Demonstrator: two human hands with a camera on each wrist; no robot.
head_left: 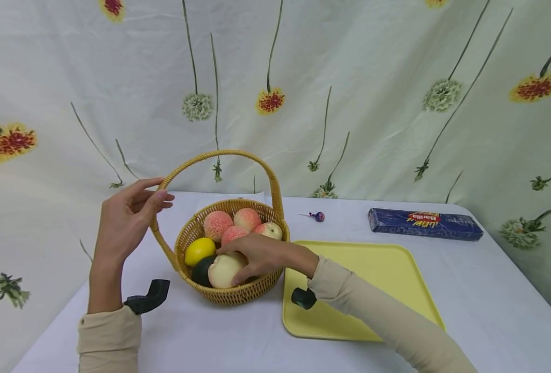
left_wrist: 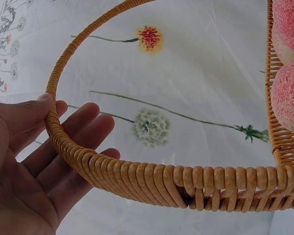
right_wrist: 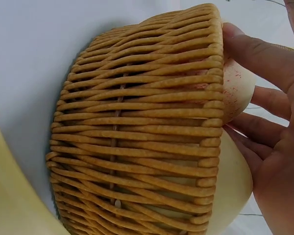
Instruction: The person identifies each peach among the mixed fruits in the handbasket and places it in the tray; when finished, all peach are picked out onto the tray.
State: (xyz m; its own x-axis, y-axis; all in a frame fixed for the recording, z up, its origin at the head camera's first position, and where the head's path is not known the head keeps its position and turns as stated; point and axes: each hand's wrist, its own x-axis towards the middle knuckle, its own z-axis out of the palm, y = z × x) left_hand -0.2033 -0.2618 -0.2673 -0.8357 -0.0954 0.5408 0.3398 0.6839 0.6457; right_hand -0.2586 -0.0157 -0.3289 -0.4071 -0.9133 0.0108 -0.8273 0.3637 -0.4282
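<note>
A wicker basket (head_left: 238,296) with a tall arched handle (head_left: 275,191) stands on the table, tilted a little in the head view. My left hand (head_left: 128,217) pinches the left side of that handle between thumb and fingers, seen closely in the left wrist view. Reaching over the basket's right rim, my right hand (head_left: 262,254) grips a pale peach (head_left: 224,270) at the front. Beside it lie a yellow lemon (head_left: 200,252) and a dark green fruit (head_left: 202,271). Several pink-speckled peaches (head_left: 217,226) fill the back. In the right wrist view, the basket's woven wall (right_wrist: 137,122) hides part of the fruit.
A yellow tray (head_left: 368,259) lies right of the basket, with my right forearm crossing above it. Behind it are a wrapped lollipop (head_left: 319,216) and a blue Barilla pasta box (head_left: 424,224). A flower-printed curtain (head_left: 350,67) hangs behind the table.
</note>
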